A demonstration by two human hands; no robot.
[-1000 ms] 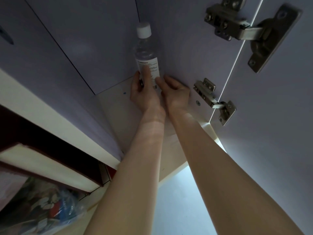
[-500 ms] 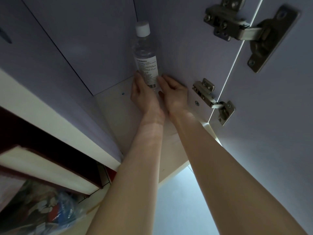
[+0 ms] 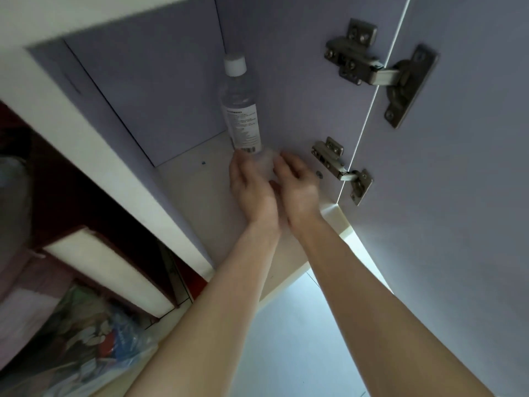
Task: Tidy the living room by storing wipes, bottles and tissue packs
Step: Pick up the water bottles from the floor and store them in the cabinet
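The clear bottle (image 3: 241, 110) with a white cap stands upright in the back right corner of the cabinet, on its pale shelf (image 3: 194, 193). The left hand (image 3: 249, 186) and right hand (image 3: 298, 183) flank its base, fingers loosely curved. Motion blur hides whether they grip it. Two metal hinges (image 3: 340, 167) join the open door (image 3: 458, 210) on the right.

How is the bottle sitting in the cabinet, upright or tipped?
Upright: the bottle stands on its base on the cabinet floor in the back corner, with its white cap on top.
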